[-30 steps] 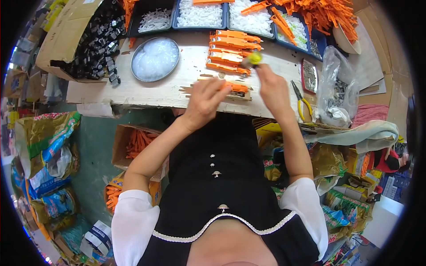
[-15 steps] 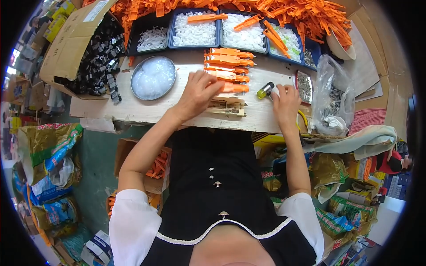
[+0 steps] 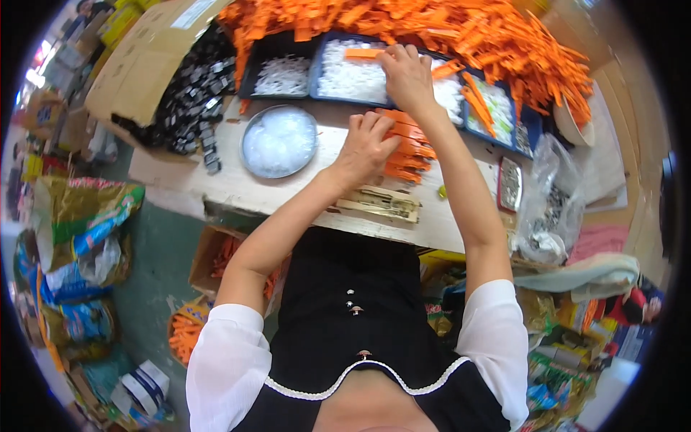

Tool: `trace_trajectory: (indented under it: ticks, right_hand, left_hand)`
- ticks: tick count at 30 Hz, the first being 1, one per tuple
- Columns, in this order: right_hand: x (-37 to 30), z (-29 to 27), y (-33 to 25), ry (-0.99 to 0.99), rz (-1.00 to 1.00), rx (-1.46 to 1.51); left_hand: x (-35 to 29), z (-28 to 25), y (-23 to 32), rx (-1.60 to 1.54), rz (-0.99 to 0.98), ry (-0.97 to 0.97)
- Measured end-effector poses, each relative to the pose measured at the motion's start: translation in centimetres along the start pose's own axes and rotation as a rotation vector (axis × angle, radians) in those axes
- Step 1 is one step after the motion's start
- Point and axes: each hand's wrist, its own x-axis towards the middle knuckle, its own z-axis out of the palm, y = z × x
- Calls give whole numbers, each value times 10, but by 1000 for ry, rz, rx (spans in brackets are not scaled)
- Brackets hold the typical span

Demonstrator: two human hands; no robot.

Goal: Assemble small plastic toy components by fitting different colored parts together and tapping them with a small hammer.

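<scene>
My left hand [image 3: 365, 150] is curled at the left ends of a row of orange plastic pieces [image 3: 410, 147] on the bench, its thumb and fingers closed about them. My right hand [image 3: 409, 78] reaches over the far trays, fingers bent down at the right end of a single orange plastic strip [image 3: 362, 54] lying on white parts. Its fingertips are partly hidden. In front of my left hand lies a cream-coloured slotted fixture [image 3: 379, 204]. A small yellow-green tip [image 3: 442, 192] shows beside my right forearm, which may cover the rest of it.
Dark trays of small white parts [image 3: 353, 79] stand before a heap of orange pieces [image 3: 432, 29]. A round dish [image 3: 279, 142] holds clear gel-like stuff. At left, a carton [image 3: 147, 65] spills black parts [image 3: 201, 90]. A red-rimmed metal-parts tin [image 3: 510, 184] and a plastic bag [image 3: 551, 201] lie right.
My right hand has moved from beside the yellow-green tool up and left to the trays. My left hand stays by the orange row, which now looks tilted. The whole view has turned slightly.
</scene>
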Motion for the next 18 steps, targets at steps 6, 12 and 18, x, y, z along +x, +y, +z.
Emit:
trace_trajectory:
  ticks: [6,12,18]
  right_hand:
    - [29,50,18,-118,-93,-217]
    - [26,36,12,-48,-62,-71]
    - [6,-13,-7,152,-79,143]
  left_hand:
    - [-59,-72,-29,-30,-438,305]
    - [-165,-141,-71,84,-1029,429]
    - [-168,-133,-92,502,-958,194]
